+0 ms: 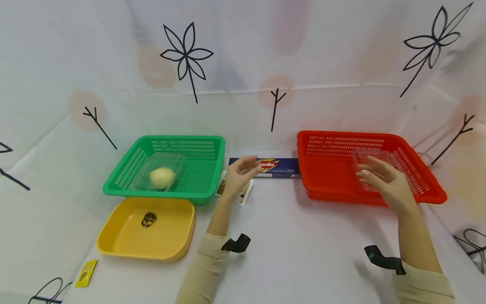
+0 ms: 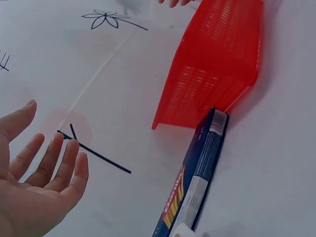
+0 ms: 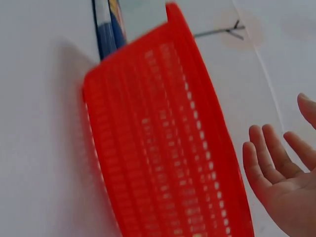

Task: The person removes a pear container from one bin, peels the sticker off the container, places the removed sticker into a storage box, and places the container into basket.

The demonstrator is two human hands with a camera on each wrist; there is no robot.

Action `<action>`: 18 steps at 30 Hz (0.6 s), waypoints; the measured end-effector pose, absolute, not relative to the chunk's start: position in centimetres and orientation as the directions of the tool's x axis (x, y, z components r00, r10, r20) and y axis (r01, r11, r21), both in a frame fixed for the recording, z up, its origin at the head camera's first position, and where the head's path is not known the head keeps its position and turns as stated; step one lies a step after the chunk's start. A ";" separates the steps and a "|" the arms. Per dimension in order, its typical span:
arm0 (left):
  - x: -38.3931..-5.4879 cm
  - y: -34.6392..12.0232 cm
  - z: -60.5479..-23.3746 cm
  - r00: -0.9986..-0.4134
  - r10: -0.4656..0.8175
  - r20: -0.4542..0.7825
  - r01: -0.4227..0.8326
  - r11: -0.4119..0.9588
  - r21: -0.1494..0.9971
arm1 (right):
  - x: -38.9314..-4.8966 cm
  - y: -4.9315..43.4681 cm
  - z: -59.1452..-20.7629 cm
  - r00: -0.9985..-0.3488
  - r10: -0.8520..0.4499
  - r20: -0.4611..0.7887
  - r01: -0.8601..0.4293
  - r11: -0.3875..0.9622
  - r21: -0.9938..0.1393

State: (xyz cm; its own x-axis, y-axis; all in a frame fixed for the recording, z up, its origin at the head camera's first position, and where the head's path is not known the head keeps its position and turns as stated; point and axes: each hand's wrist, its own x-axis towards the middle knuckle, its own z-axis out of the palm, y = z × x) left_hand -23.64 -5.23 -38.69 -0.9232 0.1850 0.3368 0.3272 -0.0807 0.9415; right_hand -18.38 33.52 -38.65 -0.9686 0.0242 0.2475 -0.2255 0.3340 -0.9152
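Observation:
My left hand (image 1: 240,175) hovers in front of a blue Barilla pasta box (image 1: 279,167), fingers loosely bent with nothing between them. In the left wrist view the same hand (image 2: 47,182) shows an empty palm. Over the right part of the red basket (image 1: 330,177) is my right hand (image 1: 389,185), its fingers relaxed and holding nothing. Behind it a clear plastic container (image 1: 362,157) sits in that basket, partly hidden by the hand. Beneath the left wrist, a white printed packet (image 1: 246,192) lies on the table, partly covered.
A green basket (image 1: 197,177) at left holds a clear container (image 1: 146,169) with a pale yellow round item (image 1: 162,177). Before it stands a yellow tray (image 1: 125,236) with a small dark patterned item (image 1: 149,219). A yellow packet (image 1: 86,273) lies at the front left.

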 end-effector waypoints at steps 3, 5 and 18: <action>-23.2 -3.5 -38.1 -0.914 0.196 0.355 0.345 -0.084 0.935 | -18.2 35.4 -38.6 -0.979 0.070 0.193 -0.171 0.241 -0.955; -22.8 -2.3 -37.7 -0.910 0.207 0.360 0.350 -0.082 0.933 | -18.0 36.5 -38.5 -0.982 0.094 0.165 -0.145 0.190 -0.971; -24.6 4.8 -38.7 -0.913 0.308 0.266 0.270 -0.028 0.962 | -18.7 41.5 -39.2 -0.952 0.279 0.125 -0.065 0.213 -0.975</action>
State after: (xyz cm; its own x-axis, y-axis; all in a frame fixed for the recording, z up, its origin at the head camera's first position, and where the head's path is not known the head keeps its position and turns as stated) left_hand -24.61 4.76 -38.70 -0.9135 0.3082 0.2655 0.2702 -0.0283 0.9624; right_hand -18.67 41.51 -39.18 -0.9520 0.2795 0.1249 -0.0654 0.2131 -0.9748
